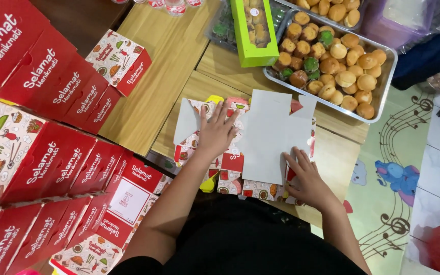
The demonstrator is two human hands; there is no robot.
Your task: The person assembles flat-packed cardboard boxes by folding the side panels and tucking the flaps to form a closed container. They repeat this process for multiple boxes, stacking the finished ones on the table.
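Hands, left (216,133) and right (307,179), press open-palmed on flat box blanks (268,133) beside red boxes (52,153).

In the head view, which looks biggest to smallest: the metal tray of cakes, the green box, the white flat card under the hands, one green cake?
1. Metal tray.
2. White card; not far behind the tray, and nearer the camera, so that gap is unsure.
3. Green box.
4. Green cake.

Flat carton blanks (260,147) stacked on worktop (169,66), centre front.
Left hand (215,133) on stack's left part, right hand (306,175) on its right edge. Folded boxes (52,147) piled left; cake tray (383,86) behind right, box of cakes (253,30) left of tray.
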